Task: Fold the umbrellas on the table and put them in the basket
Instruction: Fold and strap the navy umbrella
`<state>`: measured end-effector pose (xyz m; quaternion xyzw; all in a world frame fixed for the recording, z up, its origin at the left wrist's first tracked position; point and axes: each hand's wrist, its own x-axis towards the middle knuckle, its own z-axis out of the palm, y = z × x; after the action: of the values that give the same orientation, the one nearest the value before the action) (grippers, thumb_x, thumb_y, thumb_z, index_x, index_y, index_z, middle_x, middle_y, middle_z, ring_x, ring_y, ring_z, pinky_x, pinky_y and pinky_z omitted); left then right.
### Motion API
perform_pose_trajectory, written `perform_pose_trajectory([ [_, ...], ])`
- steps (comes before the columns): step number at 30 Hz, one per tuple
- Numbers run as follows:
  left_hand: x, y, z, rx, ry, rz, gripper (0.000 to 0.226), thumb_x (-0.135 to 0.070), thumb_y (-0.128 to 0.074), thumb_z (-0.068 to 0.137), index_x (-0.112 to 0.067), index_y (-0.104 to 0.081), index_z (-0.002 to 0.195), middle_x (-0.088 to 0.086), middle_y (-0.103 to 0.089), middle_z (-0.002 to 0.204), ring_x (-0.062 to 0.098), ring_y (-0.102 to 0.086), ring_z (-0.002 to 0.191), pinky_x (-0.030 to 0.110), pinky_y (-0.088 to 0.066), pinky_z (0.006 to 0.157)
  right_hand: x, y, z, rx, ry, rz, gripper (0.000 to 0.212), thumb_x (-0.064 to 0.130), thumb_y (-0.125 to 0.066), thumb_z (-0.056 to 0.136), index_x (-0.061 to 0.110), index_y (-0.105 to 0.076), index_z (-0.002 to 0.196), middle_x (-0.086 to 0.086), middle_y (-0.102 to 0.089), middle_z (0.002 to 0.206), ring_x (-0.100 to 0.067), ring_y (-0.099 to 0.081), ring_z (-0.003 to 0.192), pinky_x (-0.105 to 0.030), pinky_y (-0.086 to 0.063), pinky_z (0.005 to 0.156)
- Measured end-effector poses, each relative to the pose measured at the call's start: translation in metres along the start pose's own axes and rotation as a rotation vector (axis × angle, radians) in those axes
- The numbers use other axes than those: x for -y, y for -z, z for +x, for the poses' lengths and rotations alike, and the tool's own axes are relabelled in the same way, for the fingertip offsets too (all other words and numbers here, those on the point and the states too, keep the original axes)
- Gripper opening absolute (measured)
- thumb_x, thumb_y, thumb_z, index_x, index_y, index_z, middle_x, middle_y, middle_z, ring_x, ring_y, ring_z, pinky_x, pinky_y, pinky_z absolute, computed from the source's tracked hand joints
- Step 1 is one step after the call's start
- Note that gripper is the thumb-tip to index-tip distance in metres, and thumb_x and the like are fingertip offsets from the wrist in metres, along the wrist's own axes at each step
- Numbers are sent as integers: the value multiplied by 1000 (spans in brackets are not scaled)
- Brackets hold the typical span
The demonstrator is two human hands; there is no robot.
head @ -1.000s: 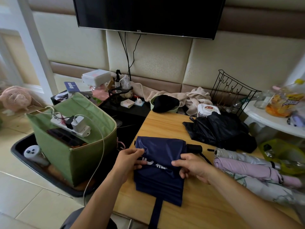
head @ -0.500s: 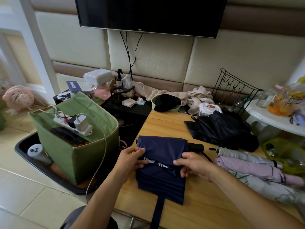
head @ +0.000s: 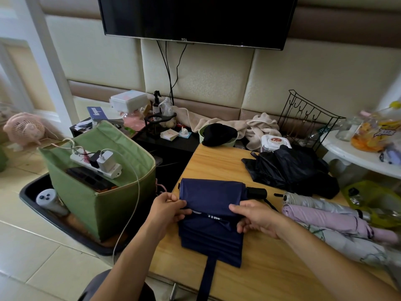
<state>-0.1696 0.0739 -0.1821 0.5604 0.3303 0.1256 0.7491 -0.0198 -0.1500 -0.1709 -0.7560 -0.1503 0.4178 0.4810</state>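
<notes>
Left hand [head: 168,210] pinching the left edge of the navy umbrella [head: 211,216], thumb on top, fingers curled beneath the cloth. Right hand [head: 257,218] gripping the right edge of the same fold, thumb pressed flat across the upper layer, fingers tucked under. Both forearms reaching in from the lower frame, wrists low over the tabletop [head: 271,276].

Navy umbrella lying flat near the tabletop's left front, canopy pleated into a broad rectangular packet, upper flap folded over and part-covering white lettering. Closing strap [head: 207,279] trailing from the lower edge over the tabletop's front rim. Black handle [head: 257,193] protruding at the right, just behind the right hand.

Compared with half a second earlier: upper flap drawn lower over the lettering, less print visible; hands in nearly the same grip points.

Black umbrella [head: 290,170] bunched loosely at the tabletop's far side. Silver umbrella [head: 319,203], lilac umbrella [head: 327,220] and patterned umbrella [head: 347,246] rolled and lying side by side at the right. Green basket [head: 104,205] on the floor to the left, a power strip [head: 95,165] resting across its opening.
</notes>
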Motion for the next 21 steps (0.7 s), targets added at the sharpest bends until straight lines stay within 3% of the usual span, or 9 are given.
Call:
perform_pose_trajectory([
  [4,5,0,2,-73,-42,130,32,-3,-71,91,-7,-48,113,13,-70,99,19,-71,65,29,-54,54,-4,-4,3,-141,30,-169,25,34,-76,93,12,-66,88,0,-68,79,-10,-51,56,-22,-39,55],
  [6,8,-4,2,-142,-111,293,38,-12,-72,91,-12,-49,121,6,-66,106,15,-69,75,31,-54,64,-4,-8,5,-220,30,-349,39,39,-79,89,19,-55,67,6,-55,63,-10,-45,56,-24,-34,55],
  [9,13,-16,3,-354,-578,748,36,-25,-71,88,-20,-53,119,-4,-51,112,7,-53,88,25,-47,72,-4,-12,6,-258,7,-511,56,41,-82,86,22,-40,55,8,-38,48,-12,-37,48,-30,-27,52],
  [11,16,-24,7,-308,-910,914,27,-20,-68,88,-23,-60,114,-6,-51,111,9,-48,97,24,-43,79,-4,-13,9,-261,-24,-562,54,45,-83,84,22,-43,56,5,-41,54,-15,-41,52,-31,-28,55],
  [12,19,-27,10,-240,-994,976,23,-18,-66,89,-23,-62,111,-7,-52,109,10,-47,99,24,-42,82,-4,-14,11,-272,-37,-587,51,47,-83,83,22,-46,58,3,-44,57,-16,-43,55,-31,-29,57],
  [14,30,-33,17,-116,-1020,1098,18,-16,-63,90,-24,-63,105,-8,-54,104,12,-46,96,27,-44,83,-4,-15,12,-287,-63,-649,45,49,-83,82,20,-55,62,2,-52,60,-17,-48,57,-30,-33,59],
  [17,42,-36,24,-85,-984,1215,16,-16,-64,84,-25,-64,97,-5,-56,95,19,-49,88,36,-50,78,1,-18,11,-294,-81,-788,44,53,-80,84,20,-58,65,4,-59,63,-14,-53,55,-29,-35,54],
  [21,39,-36,24,-76,-908,1210,17,-18,-61,85,-25,-71,98,-5,-60,92,21,-54,91,32,-48,79,17,-17,15,-344,-95,-983,52,70,-78,73,22,-61,86,-2,-66,90,-24,-64,78,-30,-42,56],
])
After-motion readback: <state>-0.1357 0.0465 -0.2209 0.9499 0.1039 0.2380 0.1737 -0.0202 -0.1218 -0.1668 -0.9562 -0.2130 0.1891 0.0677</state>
